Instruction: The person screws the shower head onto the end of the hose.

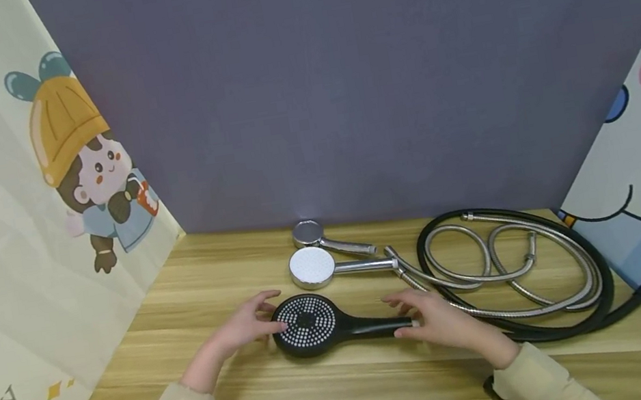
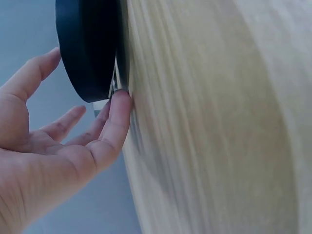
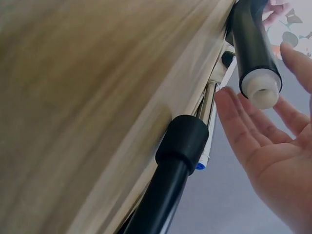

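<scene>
A black handheld shower head [image 1: 358,327] lies on the wooden table, its dotted spray face up and its handle pointing right. Around the left edge of the round head is my left hand [image 1: 246,325], its thumb over the rim. In the left wrist view the fingers [image 2: 117,117] are loosely bent near the underside of the black head [image 2: 87,48]; whether they touch is unclear. My right hand [image 1: 438,322] is spread around the handle's end. The right wrist view shows a white threaded connector [image 3: 263,90] there, with space between it and the palm.
Behind lie a chrome shower head with a white face [image 1: 312,267] and a smaller chrome one [image 1: 308,233]. Coiled silver hoses [image 1: 488,278] and a black hose [image 1: 602,279] cover the table's right side. A grey wall [image 1: 341,86] stands at the back.
</scene>
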`<state>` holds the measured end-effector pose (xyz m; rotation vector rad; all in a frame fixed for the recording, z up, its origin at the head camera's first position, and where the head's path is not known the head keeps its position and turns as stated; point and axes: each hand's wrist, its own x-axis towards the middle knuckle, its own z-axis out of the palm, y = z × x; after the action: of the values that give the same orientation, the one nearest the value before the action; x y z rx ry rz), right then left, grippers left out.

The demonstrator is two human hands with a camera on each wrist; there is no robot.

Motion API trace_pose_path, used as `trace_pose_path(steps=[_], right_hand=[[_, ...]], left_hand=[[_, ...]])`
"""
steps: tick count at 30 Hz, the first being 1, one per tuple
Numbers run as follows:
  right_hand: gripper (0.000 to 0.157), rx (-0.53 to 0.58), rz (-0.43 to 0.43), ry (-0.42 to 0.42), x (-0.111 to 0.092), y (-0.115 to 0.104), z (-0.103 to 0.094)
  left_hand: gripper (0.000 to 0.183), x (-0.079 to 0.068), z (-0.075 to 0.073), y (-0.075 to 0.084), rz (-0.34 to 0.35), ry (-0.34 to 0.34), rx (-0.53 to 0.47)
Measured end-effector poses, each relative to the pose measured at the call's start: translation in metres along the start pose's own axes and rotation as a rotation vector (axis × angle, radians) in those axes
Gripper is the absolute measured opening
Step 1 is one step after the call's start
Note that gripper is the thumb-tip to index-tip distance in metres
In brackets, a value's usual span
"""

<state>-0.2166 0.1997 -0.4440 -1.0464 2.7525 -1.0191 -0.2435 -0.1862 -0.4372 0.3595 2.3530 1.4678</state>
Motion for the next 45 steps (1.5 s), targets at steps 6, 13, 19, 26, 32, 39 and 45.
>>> trace_pose_path(steps=[6, 13, 19, 26, 32, 39, 45], right_hand=[[0.057, -0.045, 0.024, -0.054, 0.001, 0.0, 0.0], [0.048, -0.069, 0.02, -0.068, 0.004, -0.001, -0.001], [0.039, -0.104, -0.021, -0.045, 0.005, -0.001, 0.001], [0.032, -0.156, -0.119, 0.011, 0.005, -0.001, 0.006], [0.031, -0.163, -0.103, 0.023, 0.003, -0.002, 0.006], [0.031, -0.179, -0.085, 0.028, -0.002, -0.004, 0.006], [0.032, -0.175, -0.066, 0.032, -0.005, -0.01, 0.001]], left_hand=[[0.075, 0.003, 0.0, -0.002, -0.003, -0.031, -0.052], [0.076, 0.006, -0.002, -0.004, -0.012, -0.038, -0.111], [0.075, 0.008, -0.001, -0.005, -0.03, -0.036, -0.133], [0.075, 0.007, 0.001, -0.003, -0.059, -0.033, -0.134], [0.076, 0.005, 0.005, 0.0, -0.048, -0.023, -0.135], [0.077, 0.002, 0.01, 0.003, -0.069, -0.018, -0.145], [0.076, 0.001, 0.011, 0.008, -0.091, 0.009, -0.182]])
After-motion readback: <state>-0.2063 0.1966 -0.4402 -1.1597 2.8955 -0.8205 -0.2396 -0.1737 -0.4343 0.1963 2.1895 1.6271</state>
